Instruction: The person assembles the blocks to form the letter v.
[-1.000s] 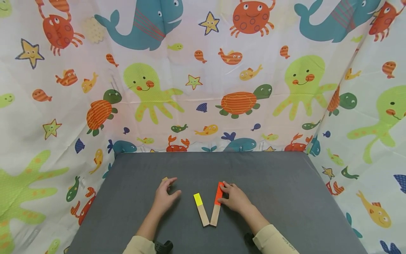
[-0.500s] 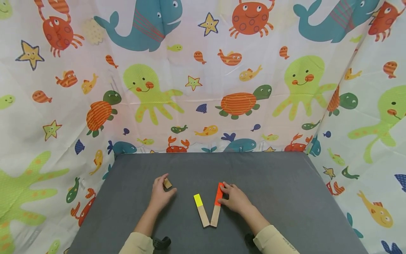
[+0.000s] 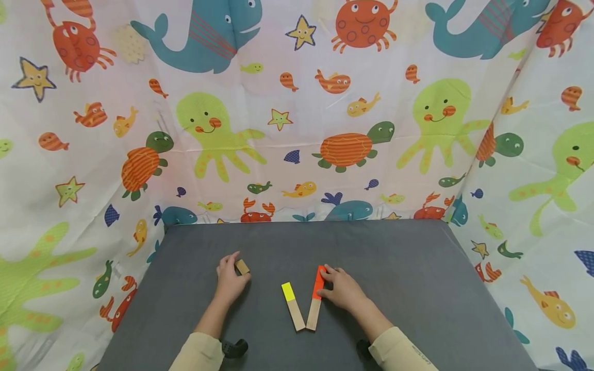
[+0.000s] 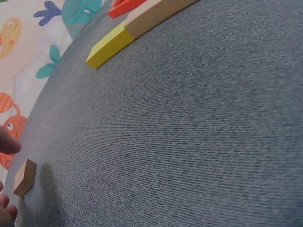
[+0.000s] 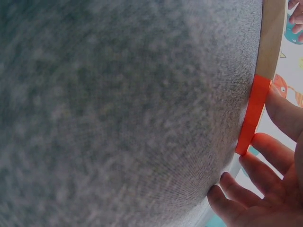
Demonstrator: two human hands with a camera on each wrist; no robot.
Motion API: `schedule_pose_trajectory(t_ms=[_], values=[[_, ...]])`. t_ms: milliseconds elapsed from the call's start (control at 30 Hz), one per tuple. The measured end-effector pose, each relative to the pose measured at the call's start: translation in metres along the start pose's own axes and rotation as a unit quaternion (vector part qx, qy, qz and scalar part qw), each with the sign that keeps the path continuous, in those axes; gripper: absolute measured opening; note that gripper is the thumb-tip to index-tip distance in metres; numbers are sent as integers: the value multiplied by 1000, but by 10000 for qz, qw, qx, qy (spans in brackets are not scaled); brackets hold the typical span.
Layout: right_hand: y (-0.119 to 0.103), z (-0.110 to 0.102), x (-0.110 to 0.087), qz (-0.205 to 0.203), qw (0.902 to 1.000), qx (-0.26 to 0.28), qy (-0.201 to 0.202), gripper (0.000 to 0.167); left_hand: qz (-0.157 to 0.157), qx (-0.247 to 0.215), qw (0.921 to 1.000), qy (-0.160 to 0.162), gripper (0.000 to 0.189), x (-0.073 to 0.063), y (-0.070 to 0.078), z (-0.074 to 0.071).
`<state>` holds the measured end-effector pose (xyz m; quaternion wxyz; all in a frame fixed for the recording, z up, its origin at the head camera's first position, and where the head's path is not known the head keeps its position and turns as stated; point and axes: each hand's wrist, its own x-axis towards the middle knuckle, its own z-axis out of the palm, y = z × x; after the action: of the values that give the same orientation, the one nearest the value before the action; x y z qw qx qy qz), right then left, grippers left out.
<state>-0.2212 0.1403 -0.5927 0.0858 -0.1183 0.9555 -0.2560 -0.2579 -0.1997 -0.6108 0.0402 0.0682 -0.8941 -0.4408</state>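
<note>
A small plain wooden block lies on the grey cloth left of centre. My left hand is around its left side, fingers beyond it and thumb on the near side. In the left wrist view, gaps show between this block and the fingers. My right hand touches the right side of an orange-red block piece with thumb and fingertips. This piece lies end to end with a wooden block. A yellow block and another wooden block form the other arm of a V.
The grey cloth-covered table runs back to a white curtain printed with sea animals. More curtain hangs along the left and right sides. Dark wrist straps show by the sleeves.
My left hand has moved a little left, uncovering more of the small wooden block. The right hand and the V of blocks keep their places, while the view shifts slightly.
</note>
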Motion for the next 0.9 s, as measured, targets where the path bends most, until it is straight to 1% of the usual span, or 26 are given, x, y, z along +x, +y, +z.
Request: schedule_pose_trajectory(t_ms=[333, 500, 700, 900], values=[[-1, -1, 1, 60, 10000, 7, -33, 68, -168, 76, 9997, -151, 78, 3, -6, 5], [-2, -2, -1, 58, 10000, 32, 1, 67, -202, 238, 9993, -195, 74, 3, -7, 6], [-1, -1, 0, 12, 10000, 28, 20, 68, -123, 397, 9990, -153, 67, 1, -8, 6], [0, -1, 0, 23, 10000, 59, -44, 68, -74, 434, 9990, -92, 57, -1, -7, 6]])
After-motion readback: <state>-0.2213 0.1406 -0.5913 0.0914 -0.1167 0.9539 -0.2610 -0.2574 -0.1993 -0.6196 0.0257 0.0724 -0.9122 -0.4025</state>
